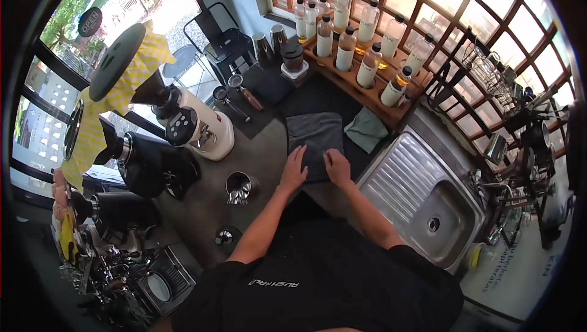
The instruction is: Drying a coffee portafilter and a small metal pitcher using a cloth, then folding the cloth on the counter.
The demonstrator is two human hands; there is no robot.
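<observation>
A dark grey cloth (315,129) lies spread on a black mat at the corner of the counter. On its left edge rests my left hand (295,168), fingers stretched out and close together. My right hand (337,167) touches the cloth nearer its right edge, with the fingers slightly bent and no object visible in them. Just right of the grey cloth is a folded green cloth (366,130). Beyond both cloths, the black mat (318,96) shows.
Several bottles stand in a wooden rack (348,79) by the window. To the right is a steel sink (449,210). Left are a white grinder (211,136), two portafilters (249,98) and a metal cup of spoons (239,186). A dark-lidded container sits on a small scale (295,70).
</observation>
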